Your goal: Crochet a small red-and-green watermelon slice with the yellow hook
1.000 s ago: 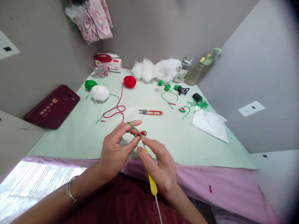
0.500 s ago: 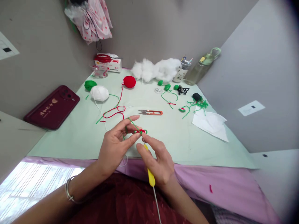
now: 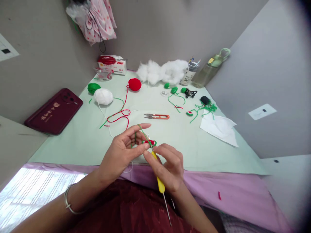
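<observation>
Left hand [image 3: 122, 152] pinches a small red-and-green crochet piece [image 3: 150, 142] at the near edge of the pale green table [image 3: 80, 139], green yarn [image 3: 142, 130] looped over its forefinger. Right hand [image 3: 168, 168] grips a yellow-handled crochet hook [image 3: 159, 183], tip at the piece. Orange snips [image 3: 156, 116] lie just beyond; red yarn ball [image 3: 134, 84] farther back.

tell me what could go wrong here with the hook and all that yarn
The crochet hook tip works close to the left hand fingers pinching the small red and green piece, so it might prick them or slip the loop. The green strand over the forefinger could slide off. The red yarn loops loose on the table and may snag.
</observation>
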